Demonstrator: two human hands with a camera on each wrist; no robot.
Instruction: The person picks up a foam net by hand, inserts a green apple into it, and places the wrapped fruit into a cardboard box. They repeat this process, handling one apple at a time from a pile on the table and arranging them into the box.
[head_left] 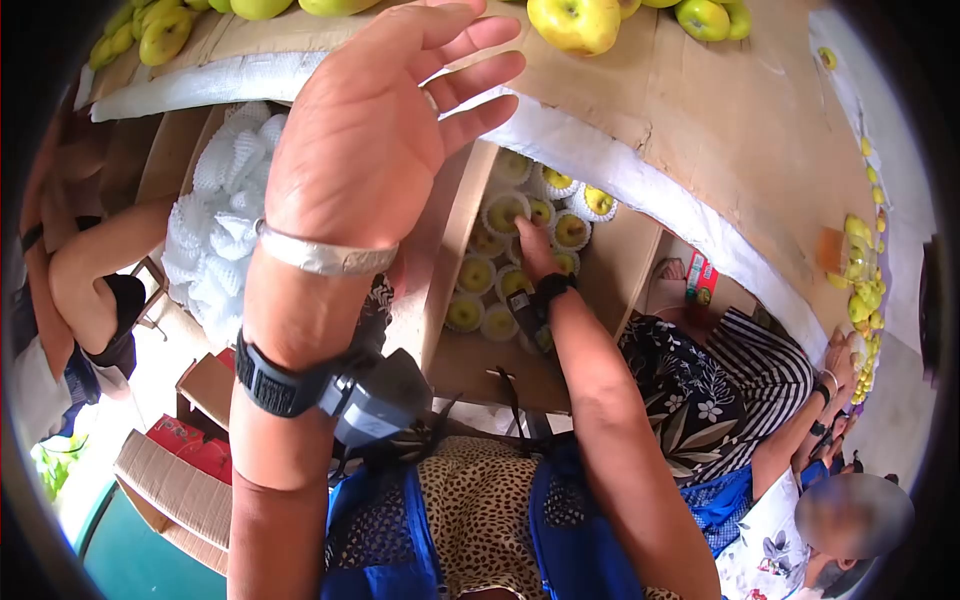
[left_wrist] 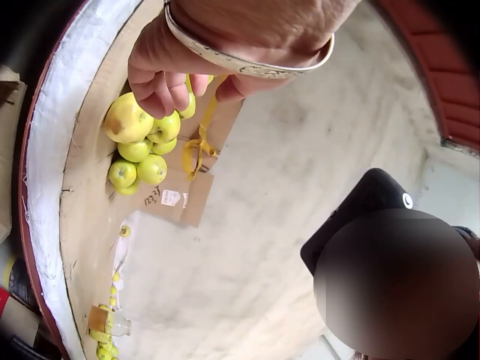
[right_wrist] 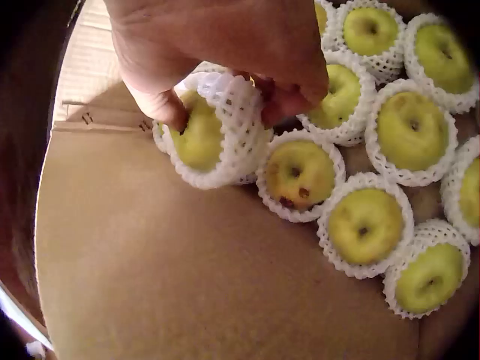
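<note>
My left hand (head_left: 360, 150) is raised near the table's edge with its fingers loosely bent and nothing in them. Yellow-green apples (left_wrist: 129, 120) lie on the tabletop just beyond those fingers in the left wrist view. Down inside a cardboard box (head_left: 622, 250), my right hand (head_left: 537, 250) grips an apple (right_wrist: 199, 139) wrapped in a white foam net (right_wrist: 238, 154). The thumb presses on the apple's near side while the other fingers reach round the net. Several netted apples (right_wrist: 412, 129) sit packed beside it, stems showing; one apple (right_wrist: 298, 174) has brown spots.
White foam nets (head_left: 215, 215) are heaped left of the box. The cardboard-covered tabletop (head_left: 690, 100) overhangs its far side. Other people are at the left and right, one arm (head_left: 790, 440) reaching to the table. Small cartons (head_left: 175, 490) stand at the lower left.
</note>
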